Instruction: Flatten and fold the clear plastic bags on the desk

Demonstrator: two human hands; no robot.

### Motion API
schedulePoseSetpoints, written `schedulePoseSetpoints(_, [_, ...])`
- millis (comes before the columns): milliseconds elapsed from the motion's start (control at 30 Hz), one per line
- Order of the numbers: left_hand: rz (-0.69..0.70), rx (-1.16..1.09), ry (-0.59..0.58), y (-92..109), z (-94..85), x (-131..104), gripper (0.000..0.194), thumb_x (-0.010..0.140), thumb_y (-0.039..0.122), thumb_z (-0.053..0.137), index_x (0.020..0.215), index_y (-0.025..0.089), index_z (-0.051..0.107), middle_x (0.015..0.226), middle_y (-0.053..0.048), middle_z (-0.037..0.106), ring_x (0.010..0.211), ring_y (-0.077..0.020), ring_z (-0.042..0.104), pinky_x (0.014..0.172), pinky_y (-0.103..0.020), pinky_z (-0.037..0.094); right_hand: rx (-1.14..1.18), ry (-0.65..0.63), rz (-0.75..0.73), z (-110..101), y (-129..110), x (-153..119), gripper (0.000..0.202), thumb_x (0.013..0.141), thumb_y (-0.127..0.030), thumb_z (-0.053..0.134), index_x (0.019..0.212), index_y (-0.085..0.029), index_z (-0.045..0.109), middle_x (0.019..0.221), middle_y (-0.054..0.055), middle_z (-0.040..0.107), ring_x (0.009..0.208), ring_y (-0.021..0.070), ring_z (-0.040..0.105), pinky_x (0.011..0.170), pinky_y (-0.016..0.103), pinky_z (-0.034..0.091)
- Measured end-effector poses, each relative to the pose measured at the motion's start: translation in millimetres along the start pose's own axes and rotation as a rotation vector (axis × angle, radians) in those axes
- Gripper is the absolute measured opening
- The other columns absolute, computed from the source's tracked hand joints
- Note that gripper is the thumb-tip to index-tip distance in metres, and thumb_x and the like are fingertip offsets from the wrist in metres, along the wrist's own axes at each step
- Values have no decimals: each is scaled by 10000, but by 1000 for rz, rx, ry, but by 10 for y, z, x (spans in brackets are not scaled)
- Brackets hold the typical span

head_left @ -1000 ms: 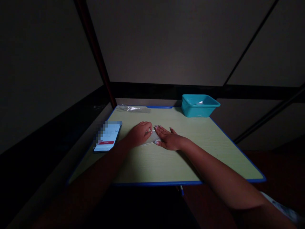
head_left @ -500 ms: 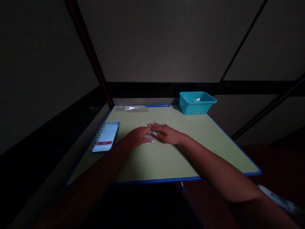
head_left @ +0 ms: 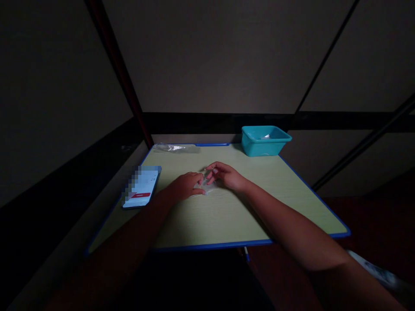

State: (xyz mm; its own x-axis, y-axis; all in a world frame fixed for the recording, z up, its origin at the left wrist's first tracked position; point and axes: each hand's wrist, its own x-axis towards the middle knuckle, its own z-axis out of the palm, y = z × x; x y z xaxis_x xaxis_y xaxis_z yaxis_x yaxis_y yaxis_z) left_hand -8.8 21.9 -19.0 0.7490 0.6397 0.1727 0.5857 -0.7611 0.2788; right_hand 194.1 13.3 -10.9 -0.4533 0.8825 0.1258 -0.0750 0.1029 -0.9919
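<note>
My left hand (head_left: pixel 189 185) and right hand (head_left: pixel 225 175) are close together over the clear plastic (head_left: pixel 209 187), which lies between them on the table (head_left: pixel 220 220); I can't tell whether either grips it.

Clear film (head_left: pixel 210 187) (partly hidden).

On our table (head_left: pixel 246 216): phone (head_left: pixel 141 188), plastic sheet (head_left: pixel 210 186), plastic wrapper (head_left: pixel 177 148), basket (head_left: pixel 266 147)
Left side: we see the phone
Middle: we have the sheet between our hands
Far left corner: we see the wrapper, behind the phone
Far right corner: we have the basket
</note>
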Motion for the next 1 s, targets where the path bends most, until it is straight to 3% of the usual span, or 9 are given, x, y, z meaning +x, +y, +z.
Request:
schedulePoseSetpoints(133, [-30, 31, 1, 46, -31, -9, 283, 782, 448, 593, 829, 189, 489, 821, -15, 551, 783, -188, 511, 669, -266, 355, -120, 9, 38, 26, 39, -1, 91, 845, -178, 446, 834, -173, 536, 661, -18, 574, 595, 121, 562, 641, 281, 450])
schedulePoseSetpoints(333, [-53, 74, -12, 136, -88, -22, 188, 825, 372, 549, 870, 197, 497, 845, -18, 570, 812, -187, 526, 690, -265, 371, -554, 51, -24, -99, 63, -6, 193, 875, -249, 400, 825, -169, 569, 661, -12, 541, 614, 117, 493, 602, 242, 403])
schedulePoseSetpoints(433, [-59, 90, -14, 147, -88, -19, 140, 865, 326, 486, 936, 207, 507, 878, -24, 589, 841, -193, 542, 726, -282, 380, -601, 40, -17, -121, 64, -8, 211, 872, -256, 387, 825, -166, 572, 651, -12, 536, 599, 116, 488, 584, 237, 390])
schedulePoseSetpoints(700, [-69, 130, 6, 166, -50, -9, 242, 863, 367, 497, 1063, 233, 524, 971, -39, 623, 931, -218, 568, 803, -320, 402, -659, 89, -58, -158, 0, -16, 178, 841, -243, 421, 777, -160, 564, 621, -18, 538, 562, 113, 469, 564, 230, 387])
schedulePoseSetpoints(867, [-72, 141, 6, 175, -45, -8, 334, 847, 407, 528, 1137, 240, 530, 1030, -50, 622, 951, -223, 571, 821, -324, 409, -1082, 127, -148, -163, -128, -72, 139, 770, -160, 534, 851, -180, 645, 894, 64, 636, 877, 192, 552, 792, 329, 411])
schedulePoseSetpoints(1000, [-68, 181, -12, 202, -65, -17, 377, 852, 436, 521, 1177, 245, 525, 1023, -54, 623, 947, -225, 573, 816, -329, 414, -1247, 117, -103, -101, -145, -128, 345, 781, -256, 590, 1124, -224, 592, 1247, 107, 545, 1186, 267, 431, 952, 510, 309])
